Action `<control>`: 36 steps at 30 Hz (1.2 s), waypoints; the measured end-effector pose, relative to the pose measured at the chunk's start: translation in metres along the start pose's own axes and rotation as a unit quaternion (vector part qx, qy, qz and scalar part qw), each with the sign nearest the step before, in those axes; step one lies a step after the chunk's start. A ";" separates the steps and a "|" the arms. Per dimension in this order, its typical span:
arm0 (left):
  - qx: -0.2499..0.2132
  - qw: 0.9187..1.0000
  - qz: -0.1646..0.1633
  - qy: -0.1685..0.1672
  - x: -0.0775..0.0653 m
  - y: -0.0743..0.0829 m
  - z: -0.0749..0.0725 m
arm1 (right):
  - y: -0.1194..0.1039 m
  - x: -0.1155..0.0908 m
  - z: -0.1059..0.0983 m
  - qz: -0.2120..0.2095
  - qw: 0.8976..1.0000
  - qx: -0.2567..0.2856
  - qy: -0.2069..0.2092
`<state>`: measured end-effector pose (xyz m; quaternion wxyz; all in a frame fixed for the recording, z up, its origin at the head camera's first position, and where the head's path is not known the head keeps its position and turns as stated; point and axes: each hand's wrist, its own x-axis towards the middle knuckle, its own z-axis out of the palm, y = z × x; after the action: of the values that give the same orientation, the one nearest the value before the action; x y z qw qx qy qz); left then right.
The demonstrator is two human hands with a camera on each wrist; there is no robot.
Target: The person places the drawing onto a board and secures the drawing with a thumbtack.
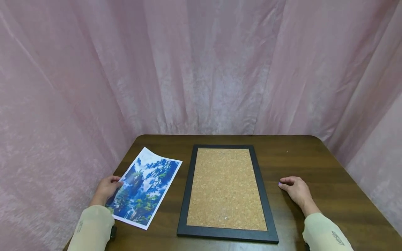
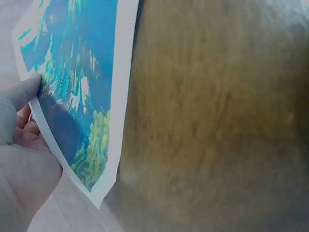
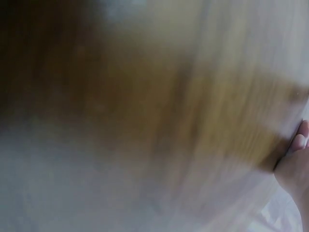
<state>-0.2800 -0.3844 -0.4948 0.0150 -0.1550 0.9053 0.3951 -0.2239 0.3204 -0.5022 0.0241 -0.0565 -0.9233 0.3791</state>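
My left hand [image 1: 108, 188] pinches the left edge of a printed landscape picture [image 1: 146, 190], with blue mountains, green trees and a white border. The thumb lies on the printed face and the other fingers are behind the sheet, as the left wrist view shows. The sheet is tilted and slightly bowed at its top. On the right side of the table, my right hand [image 1: 296, 191] pinches a small purple thing [image 1: 279, 183] between thumb and forefinger, mostly hidden by the fingertips. In the right wrist view only part of that hand [image 3: 295, 166] shows at the right edge.
A cork board [image 1: 226, 188] in a black frame lies flat on the brown wooden table [image 1: 292, 157], between the two hands. Pink curtains [image 1: 220, 69] hang behind the table and along both sides.
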 end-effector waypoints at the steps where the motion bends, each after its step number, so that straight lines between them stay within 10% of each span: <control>1: -0.002 1.000 0.001 0.000 0.000 0.000 -0.001 | -0.001 0.001 0.000 0.001 1.000 0.001 0.001; 36: -0.204 0.978 -0.052 0.004 -0.002 0.039 0.025 | -0.001 0.000 0.003 -0.015 0.999 -0.016 0.024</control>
<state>-0.2918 -0.3409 -0.4842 -0.0003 -0.2034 0.7965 0.5694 -0.2241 0.3172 -0.5038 0.0509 -0.0522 -0.9291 0.3627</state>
